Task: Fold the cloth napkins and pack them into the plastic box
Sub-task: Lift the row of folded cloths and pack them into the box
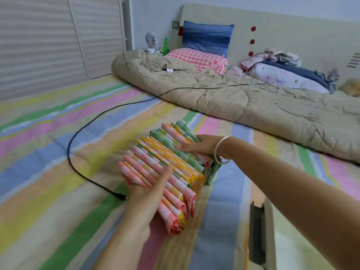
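A row of several folded checked napkins [171,158], pink, yellow and green, stands on edge on the striped bed sheet [48,172]. My left hand [153,190] lies flat against the near pink end of the row, fingers straight. At the far green end my right hand [198,147], with a silver bangle on its wrist, presses from the other side, fingers extended over the folds. The row is squeezed between both hands. The beige rim of a plastic box [261,230] shows at the lower right, partly behind my right forearm.
A black cable [78,133] curves across the sheet and its plug ends by my left wrist. A beige quilt [233,98] is bunched further up the bed, with pillows [196,57] and clothes by the headboard. A wardrobe door stands at left.
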The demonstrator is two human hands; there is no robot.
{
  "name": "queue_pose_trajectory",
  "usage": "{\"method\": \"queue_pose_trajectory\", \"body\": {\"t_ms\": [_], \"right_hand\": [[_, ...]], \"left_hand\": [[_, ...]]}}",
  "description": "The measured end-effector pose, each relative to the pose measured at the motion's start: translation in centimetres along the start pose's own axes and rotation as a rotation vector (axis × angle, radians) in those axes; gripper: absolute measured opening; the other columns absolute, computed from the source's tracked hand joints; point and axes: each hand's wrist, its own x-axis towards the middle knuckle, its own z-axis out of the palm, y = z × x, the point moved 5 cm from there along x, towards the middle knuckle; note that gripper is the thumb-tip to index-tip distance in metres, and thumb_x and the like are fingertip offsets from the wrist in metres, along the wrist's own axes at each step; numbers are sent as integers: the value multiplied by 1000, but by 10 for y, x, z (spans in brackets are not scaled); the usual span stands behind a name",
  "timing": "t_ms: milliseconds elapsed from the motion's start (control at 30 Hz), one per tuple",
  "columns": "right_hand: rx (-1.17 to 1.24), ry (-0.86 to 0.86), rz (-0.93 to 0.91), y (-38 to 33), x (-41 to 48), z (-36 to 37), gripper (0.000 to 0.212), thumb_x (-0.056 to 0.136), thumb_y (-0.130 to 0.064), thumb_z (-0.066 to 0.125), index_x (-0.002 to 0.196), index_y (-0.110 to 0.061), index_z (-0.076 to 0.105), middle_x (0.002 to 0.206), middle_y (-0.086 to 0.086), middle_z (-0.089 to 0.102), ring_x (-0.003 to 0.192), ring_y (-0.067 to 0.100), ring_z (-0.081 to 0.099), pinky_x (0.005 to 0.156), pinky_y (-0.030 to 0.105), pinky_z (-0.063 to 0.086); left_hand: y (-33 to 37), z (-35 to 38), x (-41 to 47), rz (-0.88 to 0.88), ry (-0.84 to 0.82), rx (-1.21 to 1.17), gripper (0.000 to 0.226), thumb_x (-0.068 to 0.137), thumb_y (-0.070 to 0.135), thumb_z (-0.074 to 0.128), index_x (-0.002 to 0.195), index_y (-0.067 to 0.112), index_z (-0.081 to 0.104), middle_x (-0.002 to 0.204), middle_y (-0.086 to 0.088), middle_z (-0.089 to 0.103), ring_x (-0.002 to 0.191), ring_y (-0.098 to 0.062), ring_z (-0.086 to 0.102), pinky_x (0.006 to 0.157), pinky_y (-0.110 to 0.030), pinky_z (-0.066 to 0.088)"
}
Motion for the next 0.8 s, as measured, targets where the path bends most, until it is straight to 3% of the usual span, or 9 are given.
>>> {"method": "queue_pose_trajectory", "body": {"t_ms": [67, 167, 300, 433, 500, 567, 667, 733, 800], "right_hand": [[27, 54, -19, -2, -15, 5, 105, 64, -79, 65, 144, -18, 39, 139, 5, 52, 118, 27, 56, 101, 40, 45], [166, 139, -64, -7, -42, 12, 108, 43, -75, 69, 136, -22, 48, 124, 2, 62, 105, 24, 63, 96, 42, 51], [510, 236, -197, -16, -88, 28, 63, 72, -41, 81, 126, -24, 52, 111, -2, 68, 91, 14, 68, 85, 35, 57], [857, 370, -312, -18, -135, 68, 48, 78, -15, 80, 119, -20, 56, 96, -3, 72, 76, 6, 70, 62, 22, 58], [939, 345, -318, -17, -151, 101, 56, 77, -24, 82, 125, -23, 53, 106, -6, 71, 87, 3, 69, 75, 21, 58], [926, 291, -266, -15, -160, 126, 78, 69, -58, 79, 134, -32, 45, 126, -16, 60, 110, -4, 58, 94, 17, 48], [915, 285, -216, -11, -164, 125, 101, 56, -94, 48, 141, -39, 45, 141, -11, 52, 132, 9, 47, 115, 37, 33], [837, 295, -90, -4, -163, 107, 122, 44, -106, 28, 139, -33, 51, 136, 3, 58, 124, 22, 56, 111, 46, 39], [730, 272, 3, 0, -162, 85, 120, 53, -103, 23, 128, -18, 62, 111, 14, 71, 99, 26, 69, 96, 44, 52]], "left_hand": [[-11, -10, -5, 28, -15, -17, 128, 36, 73, 82, 148, 26, 42, 119, 5, 70, 103, -11, 69, 94, -37, 55], [1, -21, -15, 197, -19, -19, 110, 54, 57, 83, 150, 30, 37, 121, 8, 69, 104, -7, 68, 91, -34, 55], [22, -48, -33, 496, -29, 146, 115, 50, 55, 75, 153, 34, 27, 138, 12, 57, 121, -4, 59, 99, -35, 51], [26, -92, -47, 670, -93, 266, 92, 51, 47, 77, 135, 41, 39, 122, 23, 63, 109, 10, 61, 83, -13, 50], [9, -112, -49, 648, -136, 325, 90, 61, 31, 89, 137, 37, 40, 119, 26, 66, 109, 7, 63, 80, -10, 51], [-4, -127, -48, 594, -177, 312, 76, 73, 27, 88, 136, 32, 46, 123, 26, 65, 117, 3, 60, 91, -14, 50], [7, -144, -36, 314, -264, 10, 75, 70, 76, 69, 128, 29, 64, 127, 1, 69, 124, -17, 60, 110, -42, 42], [34, -146, -40, 140, -311, -16, 90, 62, 92, 51, 119, 26, 72, 117, -7, 73, 111, -21, 69, 100, -42, 47], [62, -150, -42, 80, -260, 166, 89, 58, 91, 44, 106, 23, 75, 97, -5, 77, 87, -18, 74, 81, -37, 52]]}}
